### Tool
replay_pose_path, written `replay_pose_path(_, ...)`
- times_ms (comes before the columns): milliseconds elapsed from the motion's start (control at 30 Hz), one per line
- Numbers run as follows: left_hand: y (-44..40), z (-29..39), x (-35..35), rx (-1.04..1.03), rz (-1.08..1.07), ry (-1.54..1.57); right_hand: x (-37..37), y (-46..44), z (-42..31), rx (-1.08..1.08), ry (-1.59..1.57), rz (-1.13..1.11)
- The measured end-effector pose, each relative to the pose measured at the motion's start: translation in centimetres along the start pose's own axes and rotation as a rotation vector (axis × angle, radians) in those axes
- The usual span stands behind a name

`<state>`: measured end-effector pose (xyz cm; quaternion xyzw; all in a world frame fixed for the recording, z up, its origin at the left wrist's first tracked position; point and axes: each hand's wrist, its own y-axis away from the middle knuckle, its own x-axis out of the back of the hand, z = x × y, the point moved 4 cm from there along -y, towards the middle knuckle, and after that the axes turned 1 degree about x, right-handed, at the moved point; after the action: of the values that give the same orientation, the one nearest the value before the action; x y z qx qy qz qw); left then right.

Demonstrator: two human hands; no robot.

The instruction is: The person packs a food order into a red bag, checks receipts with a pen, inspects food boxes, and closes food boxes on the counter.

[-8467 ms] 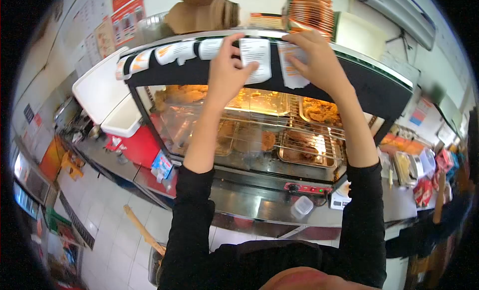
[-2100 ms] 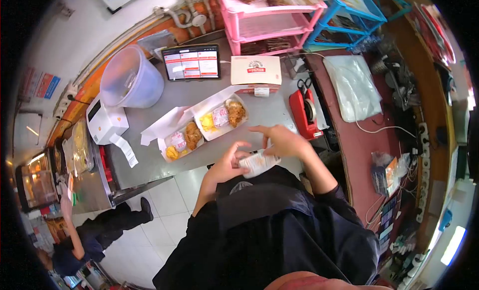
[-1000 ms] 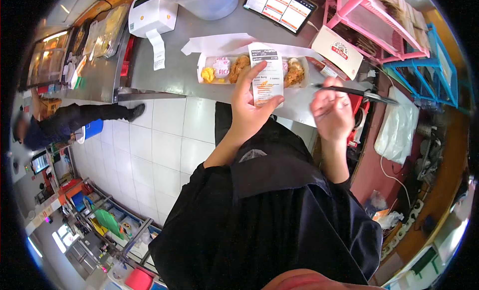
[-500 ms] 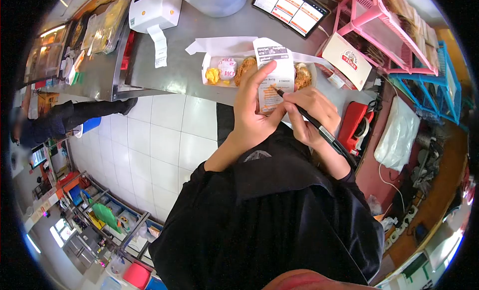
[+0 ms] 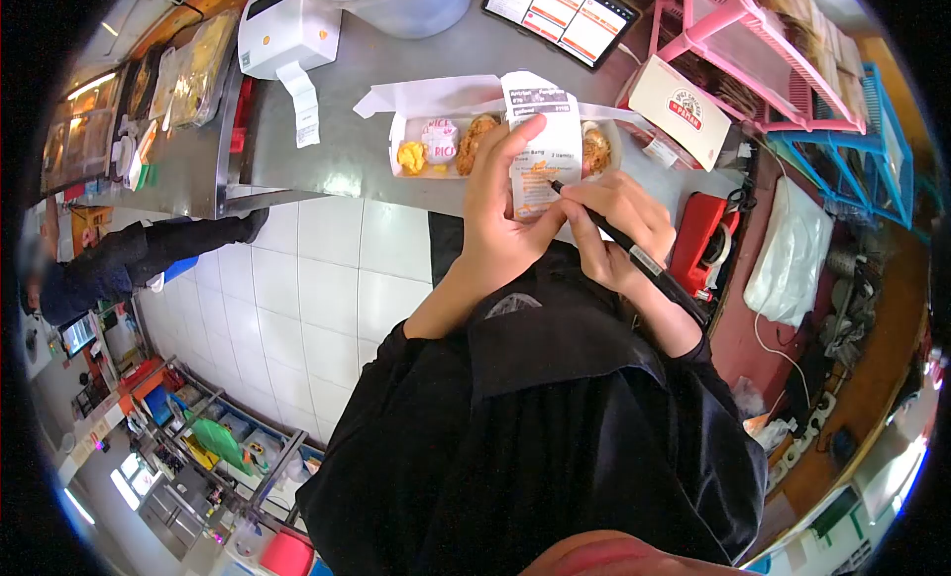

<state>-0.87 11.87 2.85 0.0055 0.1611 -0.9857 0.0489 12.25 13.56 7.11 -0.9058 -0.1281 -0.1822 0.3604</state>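
Note:
My left hand (image 5: 498, 195) is closed on a printed receipt (image 5: 547, 140), its fingers lying across the paper's left side. Orange marks show on the receipt's lower half. Between the fingers of my right hand (image 5: 619, 224) is a black marker (image 5: 639, 256), its tip touching or just over the receipt. Behind the paper, two open meal boxes (image 5: 396, 145) stand on the counter. The left box holds yellow food (image 5: 411, 158), a wrapped rice portion (image 5: 440, 137) and fried chicken (image 5: 477, 143). More fried chicken (image 5: 595, 148) shows at the right; the receipt hides the middle.
A receipt printer (image 5: 287, 36), a clear tub (image 5: 401, 6) and a tablet (image 5: 562, 16) stand along the back. To the right are a carton (image 5: 680, 110), pink rack (image 5: 758, 56) and red tape dispenser (image 5: 703, 244). Another person (image 5: 129, 254) is at far left.
The marker tip has moved slightly down and to the right over the receipt. Both hands keep their hold. The counter and its objects have shifted a little up and left in view.

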Motion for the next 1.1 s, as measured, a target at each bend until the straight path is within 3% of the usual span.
replay_pose_path(200, -0.3, 0.4, 0.0, 0.022, 0.028, 0.127, -0.2, 0.4, 0.2, 0.116, 0.028, 0.074)
replay_pose_path(300, 0.1, -0.3, 1.9, -0.028, 0.103, -0.198, 1.2, 1.3, 1.6, 0.001, 0.055, 0.190)
replay_pose_path(367, -0.2, -0.4, 3.4, 0.077, 0.162, 0.118, 2.3, 2.2, 3.2, -0.122, 0.206, 0.242)
replay_pose_path(433, -0.6, -0.4, 5.3, 0.074, 0.255, 0.149, 2.8, 2.9, 4.5, -0.115, 0.275, 0.300)
replay_pose_path(567, -0.4, 0.4, 6.8, 0.171, 0.263, 0.117, 2.6, 4.7, 5.0, -0.221, -0.001, 0.394)
replay_pose_path(633, -0.1, -0.1, 6.7, 0.241, 0.274, 0.156, 2.1, 4.3, 3.7, -0.002, -0.195, 0.520)
replay_pose_path(733, 0.5, -1.0, 4.6, 0.191, 0.146, 0.052, 1.4, 4.1, 1.2, 0.161, -0.257, 0.481)
replay_pose_path(833, 0.0, 1.9, 1.8, 0.249, 0.024, 0.227, 0.4, 2.3, -1.6, 0.174, -0.169, 0.148)
replay_pose_path(1100, 0.7, 2.3, 0.7, 0.099, -0.055, 0.278, -0.4, 1.1, -2.4, 0.142, -0.065, 0.114)
